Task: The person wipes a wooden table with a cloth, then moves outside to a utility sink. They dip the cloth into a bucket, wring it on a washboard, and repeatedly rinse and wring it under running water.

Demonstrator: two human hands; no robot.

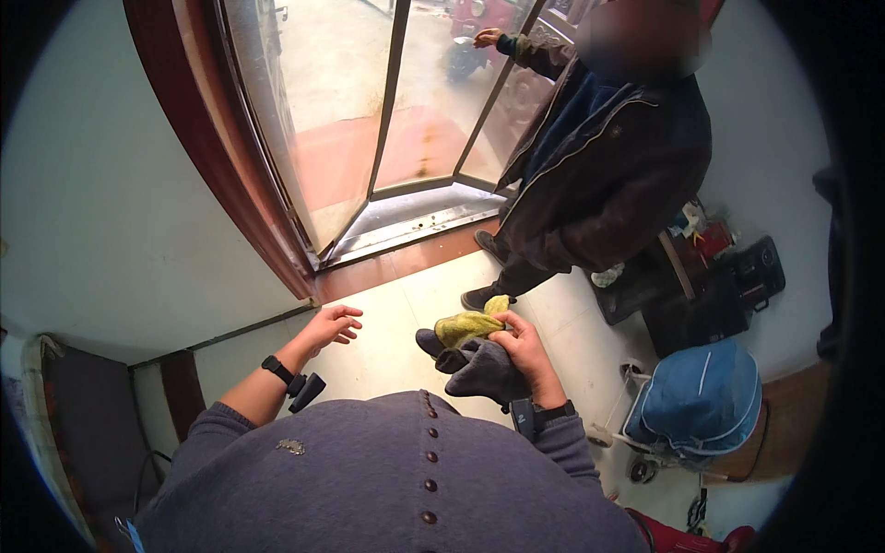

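My right hand (527,349) grips a bunched yellow cloth (467,327) between thumb and fingers. A dark grey cloth (484,370) hangs together with it, against the palm and below the yellow one. Whether the two are separate pieces or one lined item, I cannot tell. My left hand (333,327) is raised to the left of the bundle, empty, with its fingers slightly bent and apart. A gap of bare floor shows between this hand and the cloths. Both wrists carry black strapped devices.
Ahead stand glass door panels (429,138) in dark frames, angled above a metal threshold (415,225). Another person (608,159) stands at the right, an arm reaching toward the glass. A blue wheeled cart (698,401) and black cases (698,304) line the right wall.
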